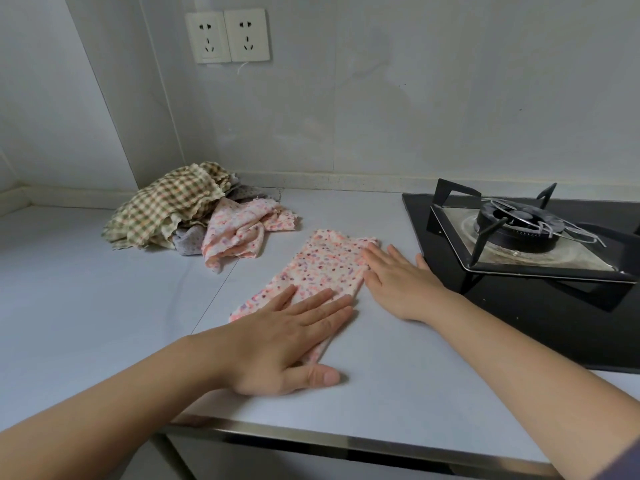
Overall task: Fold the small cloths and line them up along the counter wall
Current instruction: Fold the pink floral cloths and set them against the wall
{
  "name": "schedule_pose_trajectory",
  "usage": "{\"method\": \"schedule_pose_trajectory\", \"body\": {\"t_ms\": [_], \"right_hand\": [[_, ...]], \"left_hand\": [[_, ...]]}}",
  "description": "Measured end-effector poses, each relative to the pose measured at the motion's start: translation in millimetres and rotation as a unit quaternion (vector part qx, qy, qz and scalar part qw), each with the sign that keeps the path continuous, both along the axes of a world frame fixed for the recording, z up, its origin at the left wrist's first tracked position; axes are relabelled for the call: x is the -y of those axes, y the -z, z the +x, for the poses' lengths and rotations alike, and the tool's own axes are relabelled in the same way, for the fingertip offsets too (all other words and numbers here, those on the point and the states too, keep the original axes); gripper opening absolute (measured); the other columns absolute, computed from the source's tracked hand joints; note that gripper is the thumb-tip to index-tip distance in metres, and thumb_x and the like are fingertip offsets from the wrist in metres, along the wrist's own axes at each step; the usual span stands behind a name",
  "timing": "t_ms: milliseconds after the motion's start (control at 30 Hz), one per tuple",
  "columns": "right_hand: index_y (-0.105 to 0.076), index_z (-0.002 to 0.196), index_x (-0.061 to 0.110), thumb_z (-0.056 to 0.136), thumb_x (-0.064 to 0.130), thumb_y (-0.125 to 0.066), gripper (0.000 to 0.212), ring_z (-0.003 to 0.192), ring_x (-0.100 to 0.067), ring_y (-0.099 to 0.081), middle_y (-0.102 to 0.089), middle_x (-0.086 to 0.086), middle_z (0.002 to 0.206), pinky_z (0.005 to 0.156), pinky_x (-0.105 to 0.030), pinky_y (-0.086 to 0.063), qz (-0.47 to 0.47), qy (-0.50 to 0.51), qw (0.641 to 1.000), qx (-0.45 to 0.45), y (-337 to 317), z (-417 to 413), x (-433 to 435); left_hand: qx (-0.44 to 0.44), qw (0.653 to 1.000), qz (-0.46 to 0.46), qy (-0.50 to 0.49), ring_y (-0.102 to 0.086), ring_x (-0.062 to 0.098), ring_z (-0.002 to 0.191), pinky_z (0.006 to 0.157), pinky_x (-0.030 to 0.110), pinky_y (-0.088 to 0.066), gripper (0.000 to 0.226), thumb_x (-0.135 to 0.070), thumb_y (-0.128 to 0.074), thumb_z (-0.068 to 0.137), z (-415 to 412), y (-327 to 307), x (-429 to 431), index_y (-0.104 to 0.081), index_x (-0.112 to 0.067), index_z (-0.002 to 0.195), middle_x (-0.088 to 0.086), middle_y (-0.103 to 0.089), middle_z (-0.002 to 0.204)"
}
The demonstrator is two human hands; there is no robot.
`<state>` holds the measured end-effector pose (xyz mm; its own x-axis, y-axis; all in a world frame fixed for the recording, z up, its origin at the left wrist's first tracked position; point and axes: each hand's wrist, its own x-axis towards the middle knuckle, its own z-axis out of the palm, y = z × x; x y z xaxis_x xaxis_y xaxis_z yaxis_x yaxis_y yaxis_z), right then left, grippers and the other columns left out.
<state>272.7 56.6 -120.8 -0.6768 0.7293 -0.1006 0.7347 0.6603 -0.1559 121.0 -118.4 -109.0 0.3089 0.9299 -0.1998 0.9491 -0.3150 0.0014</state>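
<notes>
A pink floral cloth (322,268) lies folded into a long strip on the grey counter (104,306). My left hand (291,341) presses flat on its near end, fingers straight. My right hand (398,278) lies flat beside the strip's right edge, fingertips touching the cloth's far right part. Behind, near the wall, sits a heap of unfolded cloths: a green checked cloth (169,206) on top, a second pink floral cloth (242,230) at its right, and a pale lilac cloth (188,239) partly hidden below.
A black gas hob (519,306) with a burner and pan support (519,230) fills the counter's right side, close to my right hand. Two wall sockets (228,36) hang above the heap. The counter's metal front edge (346,441) runs near me.
</notes>
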Motion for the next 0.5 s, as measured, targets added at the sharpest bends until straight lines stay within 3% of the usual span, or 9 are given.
{"method": "schedule_pose_trajectory", "body": {"t_ms": [267, 400, 500], "right_hand": [[0.001, 0.153, 0.024, 0.102, 0.035, -0.012, 0.054, 0.147, -0.018, 0.010, 0.012, 0.010, 0.160, 0.118, -0.050, 0.005, 0.004, 0.008, 1.000, -0.013, 2, 0, -1], [-0.001, 0.153, 0.023, 0.102, 0.035, -0.014, 0.054, 0.147, -0.013, 0.012, 0.011, 0.008, 0.160, 0.117, -0.049, 0.006, 0.006, -0.019, 1.000, -0.016, 1, 0, -1], [-0.002, 0.153, 0.024, 0.102, 0.036, -0.013, 0.054, 0.147, -0.015, 0.010, 0.010, 0.007, 0.160, 0.117, -0.049, 0.007, -0.007, -0.022, 1.000, -0.011, 2, 1, -1]], "left_hand": [[0.015, 1.000, -0.002, 0.010, 0.029, -0.007, 0.136, 0.112, 0.030, 0.023, 0.080, -0.069, -0.021, 0.086, 2, -2, 7, 0.019, -0.035, 0.147, -0.022, 0.027, 0.151], [0.032, 0.999, 0.041, -0.005, 0.028, -0.006, 0.137, 0.115, 0.031, 0.019, 0.084, -0.070, -0.022, 0.086, 2, 2, 11, 0.019, -0.030, 0.147, -0.017, 0.026, 0.152], [0.065, 0.992, 0.103, -0.022, 0.008, 0.000, 0.144, 0.119, 0.027, 0.004, 0.084, -0.072, -0.025, 0.086, -10, 5, 20, -0.004, -0.026, 0.153, -0.010, 0.005, 0.160]]}}
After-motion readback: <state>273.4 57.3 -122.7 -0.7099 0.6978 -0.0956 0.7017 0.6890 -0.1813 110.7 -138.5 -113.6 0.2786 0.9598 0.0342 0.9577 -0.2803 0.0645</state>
